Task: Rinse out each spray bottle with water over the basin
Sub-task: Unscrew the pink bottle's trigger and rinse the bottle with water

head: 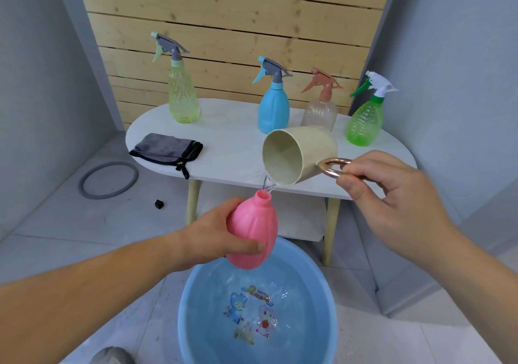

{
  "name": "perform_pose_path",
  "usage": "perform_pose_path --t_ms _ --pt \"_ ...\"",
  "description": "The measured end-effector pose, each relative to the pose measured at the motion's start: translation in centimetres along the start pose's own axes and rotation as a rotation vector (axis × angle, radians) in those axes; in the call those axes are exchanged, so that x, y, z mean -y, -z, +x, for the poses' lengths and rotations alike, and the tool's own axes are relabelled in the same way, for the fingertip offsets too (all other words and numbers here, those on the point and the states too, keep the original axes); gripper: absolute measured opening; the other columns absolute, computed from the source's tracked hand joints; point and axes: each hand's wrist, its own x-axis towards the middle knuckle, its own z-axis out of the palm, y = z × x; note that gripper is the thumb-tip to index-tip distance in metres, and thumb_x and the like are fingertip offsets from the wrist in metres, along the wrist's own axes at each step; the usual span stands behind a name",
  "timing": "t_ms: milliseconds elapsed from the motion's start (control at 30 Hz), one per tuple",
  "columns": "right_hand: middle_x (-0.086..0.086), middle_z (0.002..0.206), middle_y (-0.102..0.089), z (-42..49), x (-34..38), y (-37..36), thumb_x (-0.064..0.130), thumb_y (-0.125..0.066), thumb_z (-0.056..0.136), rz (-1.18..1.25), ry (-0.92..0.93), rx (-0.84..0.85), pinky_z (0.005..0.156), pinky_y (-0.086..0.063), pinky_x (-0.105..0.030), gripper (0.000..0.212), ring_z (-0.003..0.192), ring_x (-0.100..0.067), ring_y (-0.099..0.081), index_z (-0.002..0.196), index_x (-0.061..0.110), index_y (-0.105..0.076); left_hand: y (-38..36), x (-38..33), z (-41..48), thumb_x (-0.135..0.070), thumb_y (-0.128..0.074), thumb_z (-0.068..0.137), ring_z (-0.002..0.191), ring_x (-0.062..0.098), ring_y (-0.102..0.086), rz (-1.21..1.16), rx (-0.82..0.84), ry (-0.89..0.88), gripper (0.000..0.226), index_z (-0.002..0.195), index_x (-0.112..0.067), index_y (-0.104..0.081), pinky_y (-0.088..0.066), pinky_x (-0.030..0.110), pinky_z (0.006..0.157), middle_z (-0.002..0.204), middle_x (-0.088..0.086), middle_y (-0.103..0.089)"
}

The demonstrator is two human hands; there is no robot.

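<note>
Pink spray bottle (253,223) clasped in left grip (213,234) over basin (322,293); beige cup (300,156) pinched by ring handle (332,170) in right grip (392,187). Thin stream (267,184) best kept centred on neck (263,196).

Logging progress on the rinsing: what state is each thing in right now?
Pink bottle: uncapped, tilted, gripped by left hand, taking water.
Cup: tipped, pouring, right hand pinching its ring handle.
Basin: holds water.
Yellow bottle: sprayer on, upright.
Blue bottle: sprayer on, upright.
Clear bottle: sprayer on, upright.
Green bottle: sprayer on, upright.
Cloth: crumpled.
</note>
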Motion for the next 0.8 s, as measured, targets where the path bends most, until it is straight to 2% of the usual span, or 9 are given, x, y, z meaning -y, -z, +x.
perform_pose_path --t_ms 200,467,800 --pt "0.009 0.09 -0.062 -0.09 0.02 0.0 0.024 -0.059 0.092 -0.06 0.056 -0.014 0.077 -0.041 -0.009 0.014 0.088 -0.003 -0.059 0.092 0.019 -0.072 0.02 0.09 -0.05 -0.013 -0.092 0.075 0.111 0.018 -0.069 0.013 0.004 0.003 0.075 0.134 -0.039 -0.052 -0.064 0.04 0.086 0.122 -0.003 -0.067" --pt "0.005 0.091 -0.06 -0.19 -0.09 -0.06 0.023 -0.06 0.093 -0.077 0.101 -0.021 0.077 -0.044 -0.02 0.013 0.087 -0.011 -0.059 0.091 0.016 -0.07 0.01 0.2 0.02 -0.014 -0.092 0.075 0.112 0.018 -0.068 0.014 0.007 0.002 0.077 0.134 -0.041 -0.051 -0.064 0.039 0.087 0.123 -0.004 -0.067" --pt "0.0 0.097 -0.062 -0.24 -0.33 -0.39 0.029 -0.056 0.092 -0.138 0.188 -0.044 0.081 -0.047 -0.032 0.024 0.094 -0.024 -0.062 0.091 0.01 -0.071 0.04 0.34 0.06 -0.014 -0.092 0.075 0.112 0.018 -0.068 0.016 0.011 0.005 0.077 0.134 -0.041 -0.051 -0.064 0.041 0.087 0.123 -0.004 -0.067"
